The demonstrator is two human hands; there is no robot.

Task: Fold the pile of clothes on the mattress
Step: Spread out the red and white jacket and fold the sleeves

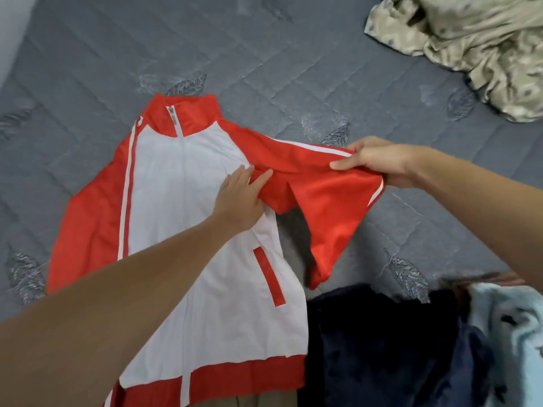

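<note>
The jacket [182, 218] lies front up and zipped on the mattress [264, 54], collar away from the person, and the step in hand looks to be folding its sleeve [320, 186] across the body. The right hand [379, 160] holds the sleeve partway along, thumb on top and fingers curled under the red cloth, lifting it off the mattress so that the cuff end hangs down below and toward the person from that hand. The left hand [239, 198] lies at the armpit, fingers straight and slightly spread; they press the white front and touch the root of the sleeve without gripping. To do it well, I judge the left hand should stay planted as the hinge, so the fold line runs straight down from the shoulder, while the right hand carries the sleeve over toward the left hand and lays it flat along the chest, then smooths the slack so the hanging cuff does not bunch beneath. The cloth looks thin and slippery, so a firm pinch and a slow lay should keep the fold from sliding. The other sleeve lies flat beyond the left forearm, which hides part of the hem. Below the right arm, dark clothes [382, 342] and a pale blue piece [508, 333] are cut off by the edge and blurred; I cannot tell what they are. Far beyond the right hand, a crumpled beige cloth [470, 45] is also cut off.
</note>
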